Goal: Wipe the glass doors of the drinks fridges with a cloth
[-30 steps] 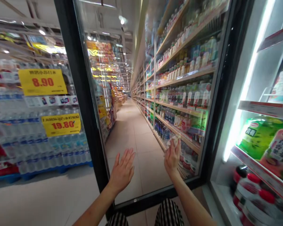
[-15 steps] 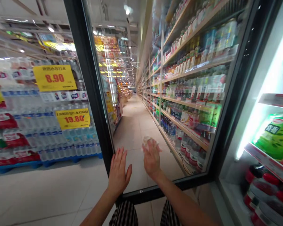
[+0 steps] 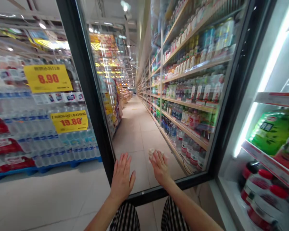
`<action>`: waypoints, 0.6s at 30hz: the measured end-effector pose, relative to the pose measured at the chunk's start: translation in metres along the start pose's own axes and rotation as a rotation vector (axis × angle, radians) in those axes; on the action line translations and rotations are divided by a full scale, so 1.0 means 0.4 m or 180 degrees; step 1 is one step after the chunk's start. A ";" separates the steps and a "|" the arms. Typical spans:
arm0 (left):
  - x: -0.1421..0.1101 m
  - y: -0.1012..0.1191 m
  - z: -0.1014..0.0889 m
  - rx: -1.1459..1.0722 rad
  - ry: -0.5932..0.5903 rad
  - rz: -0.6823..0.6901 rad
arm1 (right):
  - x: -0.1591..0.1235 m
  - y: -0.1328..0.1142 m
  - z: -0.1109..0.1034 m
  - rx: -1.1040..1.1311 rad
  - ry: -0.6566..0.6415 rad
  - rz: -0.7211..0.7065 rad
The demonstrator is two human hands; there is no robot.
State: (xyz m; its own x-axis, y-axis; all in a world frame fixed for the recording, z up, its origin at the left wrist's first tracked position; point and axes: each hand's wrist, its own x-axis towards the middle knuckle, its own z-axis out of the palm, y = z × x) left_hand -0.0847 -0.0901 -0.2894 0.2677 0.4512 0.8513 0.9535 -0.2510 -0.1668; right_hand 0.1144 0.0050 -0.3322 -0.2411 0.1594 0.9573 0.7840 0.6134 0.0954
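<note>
In front of me stands a glass door (image 3: pixel 127 128) with a black frame, swung out from a lit drinks cooler. My left hand (image 3: pixel 121 175) lies flat near the door's lower left corner, fingers stretched out, holding nothing. Under the fingers of my right hand (image 3: pixel 161 168) a crumpled whitish cloth (image 3: pixel 152 154) is pressed to the lower part of the glass. Most of the cloth is hidden by that hand, and only its edge shows.
Inside the cooler at right are green packages (image 3: pixel 269 131) on a shelf and red-capped bottles (image 3: pixel 260 186) below. Left of the door, shrink-wrapped water bottles (image 3: pixel 40 138) are stacked on a blue pallet (image 3: pixel 48 166). Yellow price signs (image 3: pixel 48 78) hang on them.
My right hand has moved a little right and down across the glass with the cloth. My left hand has stayed at nearly the same spot. The view has shifted slightly.
</note>
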 end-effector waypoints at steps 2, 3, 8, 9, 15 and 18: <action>0.005 0.013 0.016 0.0030 -0.0032 0.0070 | -0.018 0.047 -0.013 -0.0108 -0.0001 0.0103; 0.008 0.019 0.024 0.0040 -0.0045 0.0089 | -0.016 0.073 -0.020 -0.0194 0.0071 0.0313; 0.031 0.060 0.060 0.0038 -0.0089 0.0173 | -0.012 0.149 -0.034 -0.0420 0.0436 0.1071; 0.035 0.069 0.067 0.0029 -0.0089 0.0216 | -0.027 0.149 -0.033 -0.0423 0.0403 0.1065; 0.069 0.114 0.099 -0.0019 -0.0108 0.0445 | -0.048 0.200 -0.044 -0.0414 0.0232 0.0932; 0.097 0.142 0.111 -0.0093 -0.0090 0.0480 | 0.005 0.256 -0.058 -0.0387 0.0579 0.1198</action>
State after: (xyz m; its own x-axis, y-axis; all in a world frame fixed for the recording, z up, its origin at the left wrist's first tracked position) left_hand -0.0140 -0.0489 -0.2878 0.4118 0.4302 0.8033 0.8978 -0.3425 -0.2768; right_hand 0.2072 0.0501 -0.3141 0.1707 0.2090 0.9629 0.8622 0.4413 -0.2486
